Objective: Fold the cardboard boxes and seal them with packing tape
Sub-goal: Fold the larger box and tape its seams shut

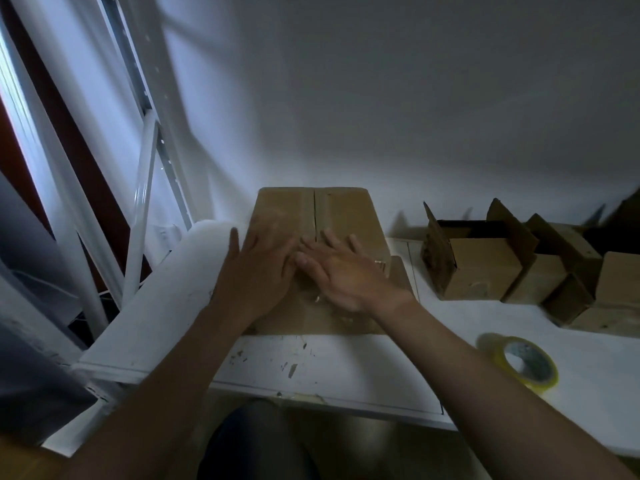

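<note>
Both my hands lie flat with straight fingers, left hand [258,268] and right hand [343,271], pressing the top flaps of the cardboard box [346,209] by the tabletop's [346,362] back edge. I should hold the seam tight. The packing tape roll [523,363] lies front right, and the open boxes [481,268] crowd the right side.

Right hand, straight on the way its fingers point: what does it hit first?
Likely the left hand. The right hand lies flat on the closed box, fingers aimed up-left across the seam, and the left hand's fingers sit right beside them. Blur hides whether they touch.
</note>
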{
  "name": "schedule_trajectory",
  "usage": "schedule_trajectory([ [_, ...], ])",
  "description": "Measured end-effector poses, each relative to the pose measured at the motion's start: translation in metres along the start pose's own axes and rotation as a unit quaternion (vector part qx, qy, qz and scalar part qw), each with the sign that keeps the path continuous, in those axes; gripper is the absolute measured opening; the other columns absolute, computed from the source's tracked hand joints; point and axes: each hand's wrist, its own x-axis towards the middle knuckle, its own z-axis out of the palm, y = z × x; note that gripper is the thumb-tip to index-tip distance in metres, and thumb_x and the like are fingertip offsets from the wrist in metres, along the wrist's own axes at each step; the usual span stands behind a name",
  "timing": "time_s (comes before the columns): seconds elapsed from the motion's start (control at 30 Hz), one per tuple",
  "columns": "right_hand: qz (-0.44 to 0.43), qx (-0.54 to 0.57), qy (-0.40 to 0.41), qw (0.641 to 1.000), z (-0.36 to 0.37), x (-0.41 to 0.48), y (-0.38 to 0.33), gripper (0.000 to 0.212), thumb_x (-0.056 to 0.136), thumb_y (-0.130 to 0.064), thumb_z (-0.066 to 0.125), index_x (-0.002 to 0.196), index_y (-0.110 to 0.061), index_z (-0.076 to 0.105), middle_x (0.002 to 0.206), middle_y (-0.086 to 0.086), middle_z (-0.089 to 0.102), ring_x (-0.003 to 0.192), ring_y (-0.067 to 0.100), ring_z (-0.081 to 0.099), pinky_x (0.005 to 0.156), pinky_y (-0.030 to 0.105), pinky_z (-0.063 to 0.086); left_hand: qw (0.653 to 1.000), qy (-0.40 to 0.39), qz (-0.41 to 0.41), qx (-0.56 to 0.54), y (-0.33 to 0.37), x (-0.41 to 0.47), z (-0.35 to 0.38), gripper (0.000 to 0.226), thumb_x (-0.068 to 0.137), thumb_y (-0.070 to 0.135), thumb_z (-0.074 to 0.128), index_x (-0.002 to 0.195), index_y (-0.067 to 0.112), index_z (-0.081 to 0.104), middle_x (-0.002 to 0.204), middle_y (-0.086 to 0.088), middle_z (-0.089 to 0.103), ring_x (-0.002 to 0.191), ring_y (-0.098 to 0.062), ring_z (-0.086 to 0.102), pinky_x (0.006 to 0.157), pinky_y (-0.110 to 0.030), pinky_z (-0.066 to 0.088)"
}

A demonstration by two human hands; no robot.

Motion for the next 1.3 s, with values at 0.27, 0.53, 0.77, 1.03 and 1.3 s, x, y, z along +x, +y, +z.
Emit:
schedule_trajectory([
  [0.27,0.031,-0.061,0.019,0.997,0.009,0.002,0.022,0.071,0.103,-0.061,0.002,0.162,-0.024,0.011,0.170,-0.007,0.006,0.156,0.012,-0.001,0.126,0.046,-0.003,0.997,-0.055,-0.033,-0.036,-0.009,0.021,0.024,0.083,0.097,0.063,-0.006,0.161,0.014,0.017,0.169,-0.003,0.011,0.156,-0.017,0.006,0.127,-0.044,0.006],
  [0.53,0.126,-0.028,0.146,0.981,0.019,0.001,0.068,0.066,0.108,-0.052,0.016,0.156,-0.008,0.029,0.166,0.011,0.023,0.156,0.024,0.011,0.126,0.045,0.018,0.907,0.081,-0.217,-0.351,-0.021,0.019,0.047,0.060,0.108,0.042,0.037,0.160,0.017,0.022,0.162,-0.007,0.033,0.147,-0.028,0.035,0.119,-0.051,0.031],
  [0.77,0.190,0.400,0.317,0.839,0.037,-0.009,0.063,0.059,0.107,-0.035,0.047,0.161,-0.023,0.024,0.164,-0.007,0.030,0.149,0.008,0.027,0.120,0.027,0.027,0.813,0.106,-0.331,-0.467,-0.014,0.017,0.056,0.063,0.104,0.053,0.039,0.159,0.025,0.025,0.158,-0.001,0.040,0.143,-0.029,0.040,0.117,-0.055,0.033],
  [1.03,0.241,0.332,0.192,0.891,-0.001,-0.011,0.061,0.052,0.109,-0.028,0.042,0.157,-0.013,0.029,0.139,-0.002,0.051,0.133,0.022,0.048,0.093,0.025,0.036,0.862,0.041,-0.301,-0.406,-0.029,0.031,0.035,0.034,0.107,0.028,0.039,0.127,0.010,0.058,0.118,-0.008,0.065,0.101,-0.025,0.062,0.087,-0.037,0.050],
  [1.3,0.266,0.302,0.093,0.911,-0.042,0.018,0.062,0.036,0.101,-0.032,0.056,0.132,-0.017,0.045,0.122,-0.002,0.056,0.120,0.025,0.057,0.098,0.041,0.048,0.900,-0.012,-0.267,-0.345,-0.034,0.045,0.003,0.033,0.104,0.031,0.048,0.129,0.011,0.057,0.117,-0.008,0.065,0.108,-0.031,0.062,0.095,-0.043,0.050],
])
